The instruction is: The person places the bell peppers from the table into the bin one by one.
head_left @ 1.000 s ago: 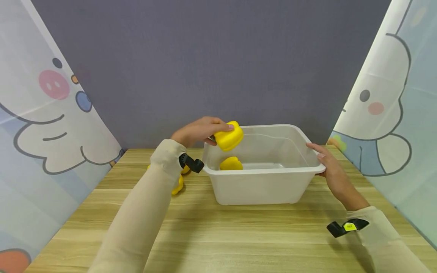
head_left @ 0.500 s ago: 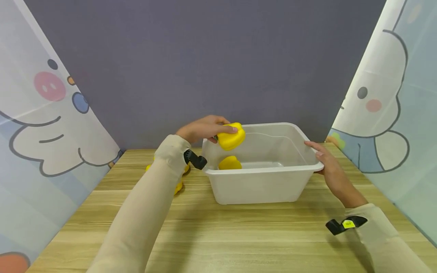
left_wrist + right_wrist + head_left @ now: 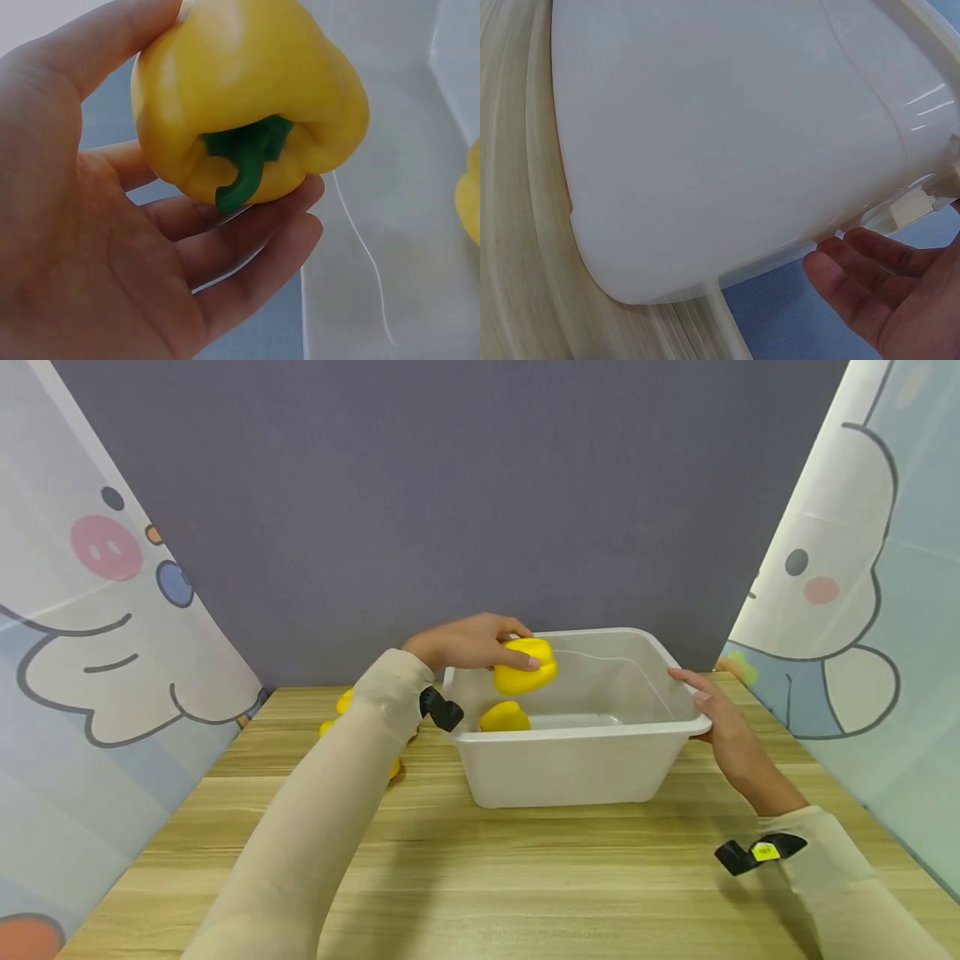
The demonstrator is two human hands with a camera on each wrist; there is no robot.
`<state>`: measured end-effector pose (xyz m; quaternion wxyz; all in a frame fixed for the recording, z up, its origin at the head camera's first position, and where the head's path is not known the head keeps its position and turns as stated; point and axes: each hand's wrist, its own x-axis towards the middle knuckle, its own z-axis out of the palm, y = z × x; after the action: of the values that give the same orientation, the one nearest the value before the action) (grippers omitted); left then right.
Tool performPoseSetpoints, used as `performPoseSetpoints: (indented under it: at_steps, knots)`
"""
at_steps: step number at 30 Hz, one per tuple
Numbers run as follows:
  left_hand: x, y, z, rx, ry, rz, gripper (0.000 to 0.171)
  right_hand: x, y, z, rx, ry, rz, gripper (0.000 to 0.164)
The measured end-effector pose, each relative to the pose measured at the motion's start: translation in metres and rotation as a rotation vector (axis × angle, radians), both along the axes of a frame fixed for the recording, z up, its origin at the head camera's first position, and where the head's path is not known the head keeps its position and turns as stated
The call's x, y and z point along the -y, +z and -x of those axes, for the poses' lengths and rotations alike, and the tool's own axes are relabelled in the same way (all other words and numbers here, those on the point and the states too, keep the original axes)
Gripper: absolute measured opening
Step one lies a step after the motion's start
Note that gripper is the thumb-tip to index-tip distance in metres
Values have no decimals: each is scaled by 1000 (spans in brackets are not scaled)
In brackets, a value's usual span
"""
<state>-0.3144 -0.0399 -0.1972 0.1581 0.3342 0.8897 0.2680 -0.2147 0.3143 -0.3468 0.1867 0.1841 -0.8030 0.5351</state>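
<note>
In our left hand (image 3: 472,643), thumb and fingers are clamped round a glossy yellow, lobed bell pepper (image 3: 525,668), held above the left end of a white rectangular plastic tub (image 3: 562,768). Its curled green stem (image 3: 251,165) faces back toward our palm and wrist, so the blunt end points away, toward the tub's right side. The body is squat; the stem-to-base axis, its nearest thing to a long axis, seems to run roughly left to right. Our right hand (image 3: 731,743) grips the tub's rim near its front right corner. Inside, at the left, lies a second yellow pepper (image 3: 505,717); more yellow peppers (image 3: 343,702), partly hidden by our sleeve, rest on the wood-grain tabletop (image 3: 570,877). We judge this the placing step: the next move calls for lowering the pepper beside the other, then loosening our fingers.
</note>
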Motion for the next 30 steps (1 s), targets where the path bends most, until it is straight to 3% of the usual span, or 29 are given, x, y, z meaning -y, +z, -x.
performPoseSetpoints:
  at_steps: [6, 22, 30]
  knots:
    - [-10, 4, -2, -54, -26, 44, 60, -1, 2, -2, -6, 24, 26, 46]
    - [-21, 2, -5, -63, -88, 84, 62, 2, 2, -3, -12, 35, 52, 45]
    - [-32, -2, -3, -59, -127, 129, 70, 1, 2, -3, -14, 12, 11, 46]
